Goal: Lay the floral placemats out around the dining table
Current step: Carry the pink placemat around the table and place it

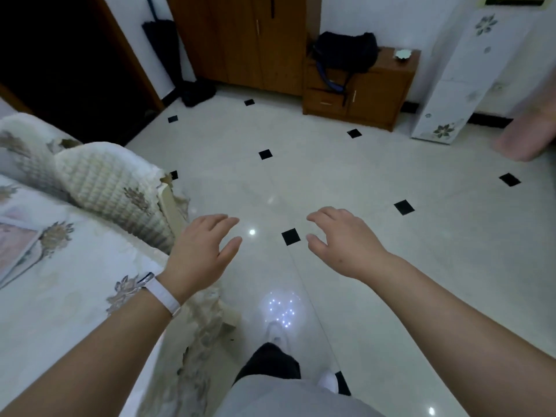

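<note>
A white ribbed wristband with a clear-edged watch face [162, 291] sits just behind the left hand [198, 251], at 8 o'clock. Both forearms are bare. At 6 o'clock shows a pale grey cloth garment [285, 398], with a black trouser leg [270, 361] and white shoes [329, 380] past it.

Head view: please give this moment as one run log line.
left hand: open, empty, by table | right hand: open, empty, above floor

Single head-worn wide-angle view faces forward and down; tiled floor [376, 182] ahead, table [69, 314] at left.
</note>
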Demonstrator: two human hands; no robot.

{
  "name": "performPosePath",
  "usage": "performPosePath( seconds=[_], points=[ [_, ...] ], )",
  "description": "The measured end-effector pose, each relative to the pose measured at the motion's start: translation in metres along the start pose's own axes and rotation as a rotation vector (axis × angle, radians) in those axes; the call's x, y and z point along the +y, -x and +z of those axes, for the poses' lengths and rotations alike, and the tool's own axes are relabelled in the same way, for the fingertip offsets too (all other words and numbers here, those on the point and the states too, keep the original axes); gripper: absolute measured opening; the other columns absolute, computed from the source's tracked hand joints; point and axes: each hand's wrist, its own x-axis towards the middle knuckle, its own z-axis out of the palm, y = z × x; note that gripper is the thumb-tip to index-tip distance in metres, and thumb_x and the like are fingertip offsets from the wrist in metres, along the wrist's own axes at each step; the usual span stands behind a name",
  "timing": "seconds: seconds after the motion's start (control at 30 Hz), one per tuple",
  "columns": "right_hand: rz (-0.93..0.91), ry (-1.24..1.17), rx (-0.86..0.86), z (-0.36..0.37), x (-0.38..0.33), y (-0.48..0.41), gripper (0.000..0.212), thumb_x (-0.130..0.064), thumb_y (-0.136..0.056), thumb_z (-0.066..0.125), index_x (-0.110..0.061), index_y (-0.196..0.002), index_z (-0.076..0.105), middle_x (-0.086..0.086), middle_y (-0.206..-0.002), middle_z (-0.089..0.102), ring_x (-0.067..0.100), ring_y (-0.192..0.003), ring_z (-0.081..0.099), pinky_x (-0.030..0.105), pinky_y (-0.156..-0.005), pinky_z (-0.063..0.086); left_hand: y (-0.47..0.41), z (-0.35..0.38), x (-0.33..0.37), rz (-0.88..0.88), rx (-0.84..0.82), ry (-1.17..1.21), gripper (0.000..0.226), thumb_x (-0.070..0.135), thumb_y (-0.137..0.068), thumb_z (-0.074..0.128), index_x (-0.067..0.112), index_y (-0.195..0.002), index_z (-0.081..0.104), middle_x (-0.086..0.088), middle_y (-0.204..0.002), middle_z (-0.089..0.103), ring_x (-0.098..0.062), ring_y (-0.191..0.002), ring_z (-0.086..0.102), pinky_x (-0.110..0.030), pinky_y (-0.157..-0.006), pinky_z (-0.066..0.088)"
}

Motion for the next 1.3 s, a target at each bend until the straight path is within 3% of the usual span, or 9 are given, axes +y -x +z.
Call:
performPosePath(
  seconds=[0.17,0.7,1.03,1.3],
  points=[
    [-0.058,-0.032,-0.033,0.008,-0.008,-0.076,0.042,-0.036,-0.096,0.047,-0.020,-0.135,0.051,-0.004,-0.136,0.052,0.022,-0.121,0.047,0.035,-0.099,0.038,-0.027,0.006,-0.045,-0.145,0.005,0.011,0.050,0.050,-0.092,0.042,0.020,-0.128,0.060,-0.005,-0.128,0.061,-0.025,-0.117,0.054,-0.042,-0.094,0.043],
    [-0.231,0.080,-0.097,0.003,-0.078,-0.375,0.040,-0.036,-0.095,0.050,-0.018,-0.132,0.055,-0.003,-0.134,0.055,0.022,-0.120,0.049,0.037,-0.099,0.040,-0.223,0.011,-0.243,-0.279,0.040,0.090,0.049,0.052,-0.090,0.040,0.023,-0.124,0.062,-0.004,-0.130,0.061,-0.025,-0.121,0.052,-0.045,-0.097,0.044],
    [-0.434,0.121,-0.161,0.012,-0.127,-0.501,0.042,-0.040,-0.095,0.050,-0.020,-0.131,0.055,-0.002,-0.131,0.056,0.022,-0.119,0.049,0.037,-0.098,0.041,-0.247,0.009,-0.304,-0.426,0.081,0.085,0.046,0.047,-0.090,0.045,0.021,-0.125,0.062,-0.003,-0.126,0.063,-0.025,-0.116,0.056,-0.042,-0.092,0.046],
    [-0.586,0.061,-0.243,0.032,-0.140,-0.635,0.041,-0.039,-0.096,0.048,-0.020,-0.132,0.055,-0.003,-0.132,0.055,0.022,-0.119,0.049,0.037,-0.099,0.040,-0.333,0.009,-0.348,-0.597,0.111,0.049,0.047,0.047,-0.089,0.046,0.023,-0.126,0.061,-0.003,-0.127,0.062,-0.025,-0.115,0.057,-0.041,-0.090,0.047]
  ],
)
